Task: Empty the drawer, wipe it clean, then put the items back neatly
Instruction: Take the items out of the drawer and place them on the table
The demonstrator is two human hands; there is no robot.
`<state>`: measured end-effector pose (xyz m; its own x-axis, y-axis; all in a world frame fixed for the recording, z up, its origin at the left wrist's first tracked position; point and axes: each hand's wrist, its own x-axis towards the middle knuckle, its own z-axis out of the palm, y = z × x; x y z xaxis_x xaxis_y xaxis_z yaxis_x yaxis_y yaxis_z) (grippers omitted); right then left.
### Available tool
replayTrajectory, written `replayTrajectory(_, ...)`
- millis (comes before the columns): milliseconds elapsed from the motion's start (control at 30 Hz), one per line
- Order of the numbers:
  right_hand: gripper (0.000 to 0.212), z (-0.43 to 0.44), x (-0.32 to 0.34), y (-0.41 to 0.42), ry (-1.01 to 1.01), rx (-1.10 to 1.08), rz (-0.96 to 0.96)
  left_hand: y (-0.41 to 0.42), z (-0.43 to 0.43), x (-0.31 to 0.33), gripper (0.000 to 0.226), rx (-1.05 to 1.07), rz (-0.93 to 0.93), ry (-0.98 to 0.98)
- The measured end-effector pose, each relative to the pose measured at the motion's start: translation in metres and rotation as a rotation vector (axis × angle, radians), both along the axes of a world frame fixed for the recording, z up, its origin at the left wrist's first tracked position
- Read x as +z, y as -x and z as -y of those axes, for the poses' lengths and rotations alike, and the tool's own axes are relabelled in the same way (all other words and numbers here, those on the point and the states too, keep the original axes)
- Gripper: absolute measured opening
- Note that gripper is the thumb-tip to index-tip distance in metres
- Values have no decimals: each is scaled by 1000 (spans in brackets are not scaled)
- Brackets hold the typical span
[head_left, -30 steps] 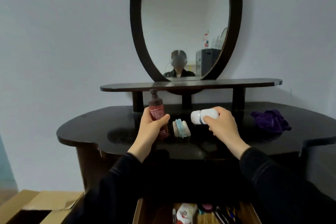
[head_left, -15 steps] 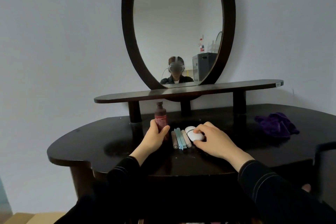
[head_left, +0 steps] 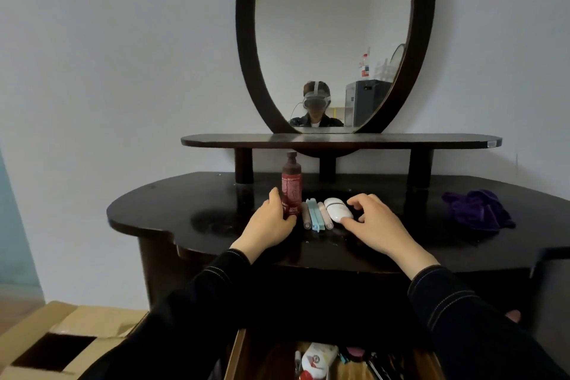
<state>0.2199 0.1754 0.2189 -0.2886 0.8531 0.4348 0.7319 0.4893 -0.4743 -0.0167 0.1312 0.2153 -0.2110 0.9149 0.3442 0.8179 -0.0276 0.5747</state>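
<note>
A dark red bottle stands upright on the black dressing table, and my left hand grips its base. To its right lie two beige tubes and a light-blue clip in a row. A white oval device lies beside them. My right hand hovers at its right side with fingers spread and arched, thumb by its near end. At the bottom edge, the open wooden drawer holds a white tube and several small dark items.
A purple cloth lies crumpled on the table's right side. A raised shelf and an oval mirror stand behind the items. An open cardboard box sits on the floor at the left.
Both hands came down from the air to the tabletop. The bottle now stands there and the white device lies beside the clip. My right hand has loosened off the device.
</note>
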Motion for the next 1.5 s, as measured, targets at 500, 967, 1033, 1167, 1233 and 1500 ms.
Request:
replayTrajectory(500,48,118,-100,-31,-639,-229,65,-53,148,-146,31,-114,-316,-555)
replayTrajectory(967,16,117,-268,-60,357,-173,392,-83,98,-256,16,-196,132,423)
replayTrajectory(1033,26,104,-272,-56,366,-243,374,-76,92,-260,15,-196,126,435)
replayTrajectory(1167,44,85,-286,-43,338,-340,381,-65,89,-269,14,-160,112,428)
replayTrajectory(1233,51,80,-293,-38,378,-353,420,-63,90,-272,13,-145,95,429)
replayTrajectory(1500,38,75,-301,-45,329,-390,538,-59,90,-273,17,-130,-11,424)
